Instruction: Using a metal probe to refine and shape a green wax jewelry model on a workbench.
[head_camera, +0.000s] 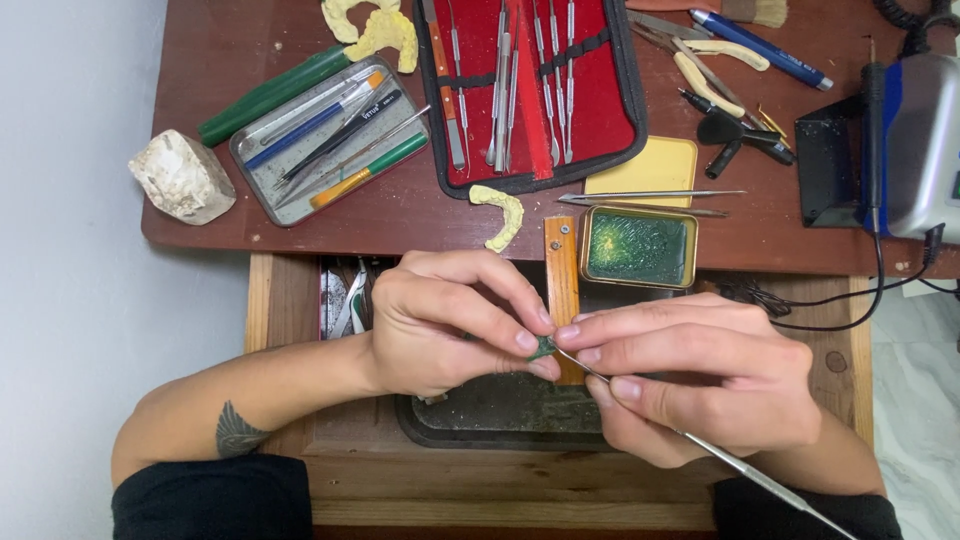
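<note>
both hands meet over the open drawer (330, 450), left hand (440, 320) pinching a small green piece (543, 347), right hand (690, 380) gripping a thin metal tool (740, 468); light, short strokes with wrists braced would suit best.

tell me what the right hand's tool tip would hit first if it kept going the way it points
The small green piece pinched in the left hand; the right hand's tool tip already seems to touch it.

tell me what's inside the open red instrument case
Slim metal hand instruments lie in rows under elastic straps in the red-lined case. The straps cover part of each handle.
</note>
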